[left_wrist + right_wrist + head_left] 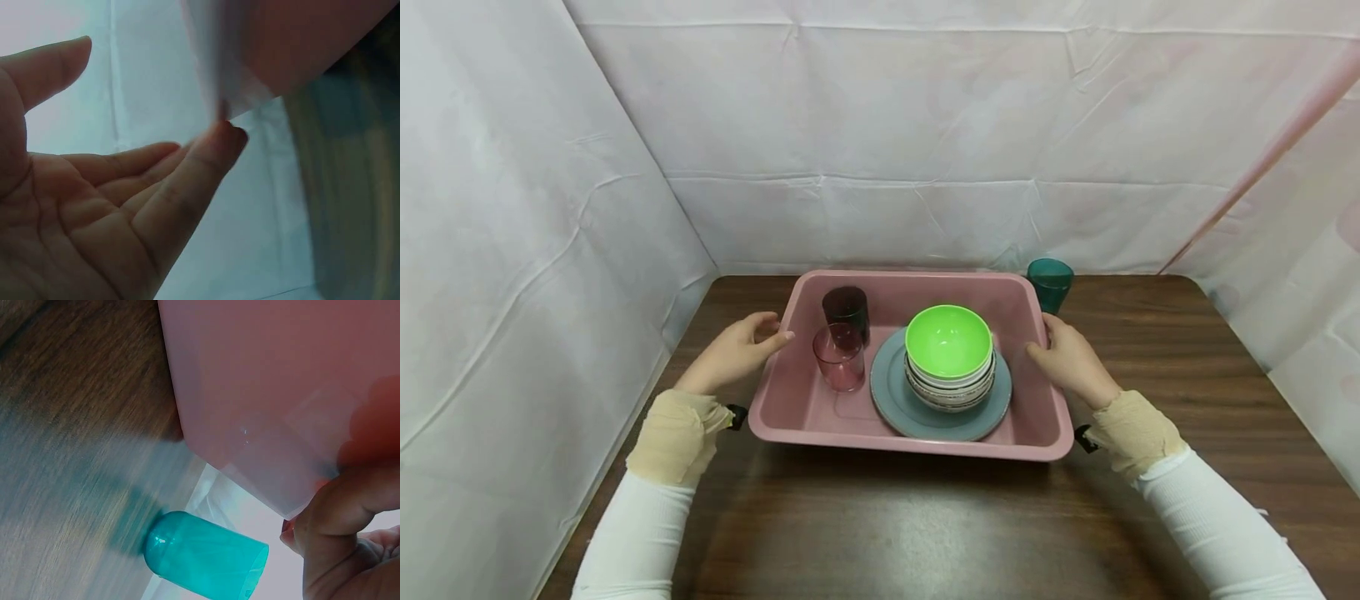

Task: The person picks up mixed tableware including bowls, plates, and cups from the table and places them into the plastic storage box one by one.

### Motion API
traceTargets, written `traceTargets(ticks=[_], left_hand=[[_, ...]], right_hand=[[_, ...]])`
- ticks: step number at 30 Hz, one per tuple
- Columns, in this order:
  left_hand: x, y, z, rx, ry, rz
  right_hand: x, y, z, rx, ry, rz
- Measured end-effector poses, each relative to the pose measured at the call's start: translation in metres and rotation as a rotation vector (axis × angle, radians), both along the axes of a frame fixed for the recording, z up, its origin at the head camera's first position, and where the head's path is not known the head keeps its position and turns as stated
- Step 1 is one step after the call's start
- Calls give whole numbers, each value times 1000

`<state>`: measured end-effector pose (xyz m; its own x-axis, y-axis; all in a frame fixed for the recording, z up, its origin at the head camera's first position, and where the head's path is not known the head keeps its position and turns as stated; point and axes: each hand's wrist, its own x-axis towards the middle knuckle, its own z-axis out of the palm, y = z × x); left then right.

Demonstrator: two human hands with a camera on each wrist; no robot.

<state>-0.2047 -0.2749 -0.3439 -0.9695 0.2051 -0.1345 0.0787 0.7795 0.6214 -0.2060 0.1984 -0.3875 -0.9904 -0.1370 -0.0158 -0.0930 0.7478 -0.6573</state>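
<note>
A pink plastic basin (898, 444) stands on the table with dishes inside. On a blue-grey plate (891, 396) in it sits a stack of pale bowls (951, 396), topped by a bright green bowl (949, 340). To their left are a clear pink cup (839, 367) and a dark cup (846, 308). My left hand (735, 352) is at the basin's left side; its extended fingers (187, 187) touch the edge, the thumb standing apart. My right hand (1075, 360) grips the right rim, thumb over the inside and fingers outside.
A teal cup (1050, 283) stands on the brown wooden table (910, 525), just beyond the basin's back right corner. White sheeting (925, 125) hangs behind the table and along both sides.
</note>
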Motion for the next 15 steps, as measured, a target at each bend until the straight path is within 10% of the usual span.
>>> traceTargets(ticks=[8, 15], left_hand=[[3, 2, -35, 151, -26, 55], [1, 3, -47, 96, 29, 54]], right_hand=[[-1, -1, 0, 8, 8, 0], [1, -2, 1, 2, -1, -5]])
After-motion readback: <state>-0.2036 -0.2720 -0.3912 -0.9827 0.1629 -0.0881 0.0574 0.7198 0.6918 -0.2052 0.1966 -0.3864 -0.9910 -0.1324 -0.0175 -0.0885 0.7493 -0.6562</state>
